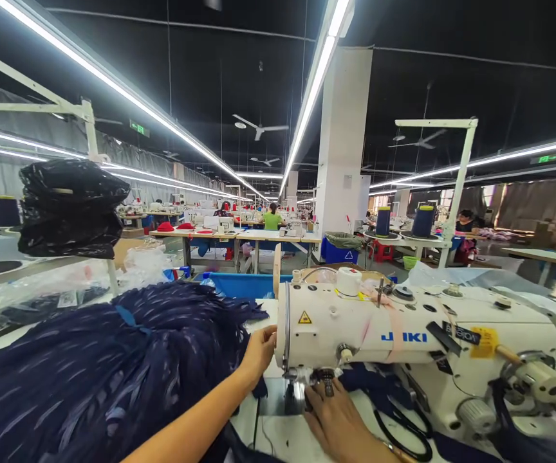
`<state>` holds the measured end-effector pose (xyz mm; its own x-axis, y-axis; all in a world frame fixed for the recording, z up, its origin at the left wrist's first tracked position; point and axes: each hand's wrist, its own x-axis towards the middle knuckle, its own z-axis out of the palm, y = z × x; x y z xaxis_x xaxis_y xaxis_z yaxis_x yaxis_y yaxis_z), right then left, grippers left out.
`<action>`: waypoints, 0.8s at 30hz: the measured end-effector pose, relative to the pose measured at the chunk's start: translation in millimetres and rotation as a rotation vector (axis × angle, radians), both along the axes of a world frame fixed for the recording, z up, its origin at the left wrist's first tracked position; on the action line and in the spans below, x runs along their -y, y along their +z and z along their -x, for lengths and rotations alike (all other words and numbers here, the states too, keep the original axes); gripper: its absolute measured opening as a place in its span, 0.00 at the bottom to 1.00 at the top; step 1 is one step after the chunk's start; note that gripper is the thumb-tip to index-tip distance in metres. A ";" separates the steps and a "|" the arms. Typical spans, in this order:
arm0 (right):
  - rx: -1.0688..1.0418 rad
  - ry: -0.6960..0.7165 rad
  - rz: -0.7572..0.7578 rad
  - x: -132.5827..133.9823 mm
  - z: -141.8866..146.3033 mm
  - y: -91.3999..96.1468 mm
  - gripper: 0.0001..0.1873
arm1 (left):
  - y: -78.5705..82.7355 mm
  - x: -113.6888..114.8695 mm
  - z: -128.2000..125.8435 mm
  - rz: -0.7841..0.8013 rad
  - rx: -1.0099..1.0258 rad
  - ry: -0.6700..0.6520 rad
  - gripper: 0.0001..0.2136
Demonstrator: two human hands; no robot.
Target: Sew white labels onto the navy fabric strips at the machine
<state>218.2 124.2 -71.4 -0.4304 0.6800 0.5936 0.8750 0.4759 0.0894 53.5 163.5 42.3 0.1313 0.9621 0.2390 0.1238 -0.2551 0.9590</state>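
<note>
A white JUKI sewing machine stands in front of me. My left hand is at the left end of its head, fingers bent and close together, the tips hidden at the machine's edge. What they hold, if anything, does not show. Palm down, my right hand lies on the machine bed just right of the presser foot, fingers outstretched and partly hidden under the head. Navy fabric lies behind it. Black-handled scissors rest to its right. A big navy fabric bundle, tied with a blue strip, fills the left side.
A black plastic bag sits above the bundle at left. Behind the machine is a blue bin. Navy thread cones stand on a rack at right. Farther off are sewing tables, a pillar and other people.
</note>
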 end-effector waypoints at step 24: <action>-0.484 0.141 0.578 21.0 8.8 32.5 0.16 | -59.4 93.0 10.4 -0.606 -1.132 -0.483 0.08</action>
<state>209.4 103.3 -38.9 -0.3186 0.8977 0.3043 0.6811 0.4401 -0.5852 43.1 70.5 -17.2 0.8235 0.5495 0.1409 0.5370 -0.8352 0.1185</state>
